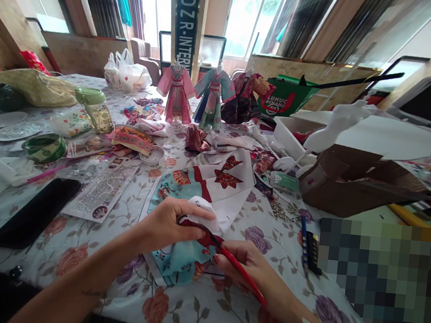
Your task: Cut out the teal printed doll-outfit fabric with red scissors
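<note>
My left hand (179, 222) is closed on a folded edge of printed fabric (181, 260), light blue with dark red bands and fan and flower motifs. The fabric's white part, with a red bow print, spreads out behind the hand on the table. In my right hand (246, 263) lies a slim red tool (244, 277) with a dark, narrow tip. Its tip meets the dark red band beside my left fingertips. Whether it is cutting or only touching, I cannot tell. My right fingers are wrapped round the red handle.
Three small dressed forms (176, 94) stand at the back. A black phone (37, 210) and a sheet of stick-on gems (102, 188) lie left, near a lidded jar (94, 109). To the right are a cardboard box (351, 179), a white mannequin (337, 122) and loose beads (286, 210).
</note>
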{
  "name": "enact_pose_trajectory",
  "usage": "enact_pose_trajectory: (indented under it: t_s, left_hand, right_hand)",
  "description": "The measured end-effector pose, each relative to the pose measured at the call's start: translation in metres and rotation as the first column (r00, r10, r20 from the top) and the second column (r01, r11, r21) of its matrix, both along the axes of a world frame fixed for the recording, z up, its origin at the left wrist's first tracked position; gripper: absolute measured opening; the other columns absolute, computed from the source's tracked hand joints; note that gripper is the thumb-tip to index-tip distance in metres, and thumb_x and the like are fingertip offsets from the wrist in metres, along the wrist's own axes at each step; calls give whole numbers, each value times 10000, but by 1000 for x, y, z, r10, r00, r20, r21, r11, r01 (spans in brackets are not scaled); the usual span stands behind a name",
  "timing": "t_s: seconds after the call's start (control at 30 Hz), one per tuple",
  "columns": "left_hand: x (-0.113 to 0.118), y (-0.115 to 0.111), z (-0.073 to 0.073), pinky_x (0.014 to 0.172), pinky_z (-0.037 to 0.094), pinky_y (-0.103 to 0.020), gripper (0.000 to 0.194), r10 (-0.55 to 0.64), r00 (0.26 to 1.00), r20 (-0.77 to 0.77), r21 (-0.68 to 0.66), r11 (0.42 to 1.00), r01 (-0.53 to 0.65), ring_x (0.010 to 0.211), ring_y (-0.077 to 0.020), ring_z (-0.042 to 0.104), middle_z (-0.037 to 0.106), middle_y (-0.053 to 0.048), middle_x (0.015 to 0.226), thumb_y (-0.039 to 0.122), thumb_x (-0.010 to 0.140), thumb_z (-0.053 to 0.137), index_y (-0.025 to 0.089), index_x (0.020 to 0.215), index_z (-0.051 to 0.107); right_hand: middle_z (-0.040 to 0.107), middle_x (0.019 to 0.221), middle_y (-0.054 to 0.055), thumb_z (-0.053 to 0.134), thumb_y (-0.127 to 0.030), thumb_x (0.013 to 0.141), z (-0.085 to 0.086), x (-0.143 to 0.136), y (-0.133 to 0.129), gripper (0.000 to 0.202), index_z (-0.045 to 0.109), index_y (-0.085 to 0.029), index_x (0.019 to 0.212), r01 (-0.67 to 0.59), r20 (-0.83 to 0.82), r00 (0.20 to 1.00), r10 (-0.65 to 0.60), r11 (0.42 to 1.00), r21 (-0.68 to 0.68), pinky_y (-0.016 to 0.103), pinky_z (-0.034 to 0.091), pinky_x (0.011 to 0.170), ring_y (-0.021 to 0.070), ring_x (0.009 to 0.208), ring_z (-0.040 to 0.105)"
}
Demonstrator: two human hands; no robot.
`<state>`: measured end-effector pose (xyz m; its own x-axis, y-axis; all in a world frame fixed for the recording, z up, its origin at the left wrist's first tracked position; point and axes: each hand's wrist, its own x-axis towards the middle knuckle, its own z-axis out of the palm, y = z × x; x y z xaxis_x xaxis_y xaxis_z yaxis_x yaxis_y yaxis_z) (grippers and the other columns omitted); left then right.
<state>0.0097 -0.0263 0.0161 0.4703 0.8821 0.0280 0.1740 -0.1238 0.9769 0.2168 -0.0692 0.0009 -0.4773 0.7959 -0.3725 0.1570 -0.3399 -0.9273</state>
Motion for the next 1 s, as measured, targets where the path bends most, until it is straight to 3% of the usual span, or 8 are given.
enact_pose_trajectory:
  t_s: [0.17, 0.43, 0.8, 1.0]
  left_hand:
    - [0, 0, -1, 789, 516, -242, 314, -2, 1000, 2, -17, 1000, 2, 940, -209, 665, 736, -60, 1036, 132, 709, 721, 157, 1021, 745]
    - [0, 1, 1, 783, 514, -225, 321, 1, 1000, 3, -17, 1000, -1, 945, -201, 662, 733, -61, 1040, 129, 714, 713, 157, 1033, 740]
    - [0, -1, 0, 740, 518, -256, 331, -7, 998, -58, -2, 1000, 7, 950, -244, 650, 731, -83, 990, 182, 704, 718, 150, 1032, 746]
    - [0, 0, -1, 758, 526, -264, 337, -15, 999, -38, -26, 1000, 14, 950, -245, 655, 730, -81, 995, 174, 705, 717, 154, 1040, 743]
  right_hand:
    - [436, 595, -14, 679, -461, 758, 1, 0, -1, 361, 537, -156, 626, -9, 3, 1000, 9, 1000, 21, 229, 325, 510, 120, 562, 380]
    - [333, 539, -54, 670, -430, 779, 1, -1, 0, 408, 418, -178, 582, -5, 5, 1000, 5, 998, 55, 227, 209, 474, 84, 493, 303]
    - [324, 540, -54, 680, -492, 752, 1, -2, 0, 453, 408, -177, 574, -6, 15, 1000, 5, 999, 50, 225, 198, 465, 87, 513, 281]
    - [337, 576, -44, 678, -521, 740, 3, -3, 1, 441, 455, -170, 591, -25, -33, 999, 26, 999, 26, 220, 276, 490, 94, 535, 294]
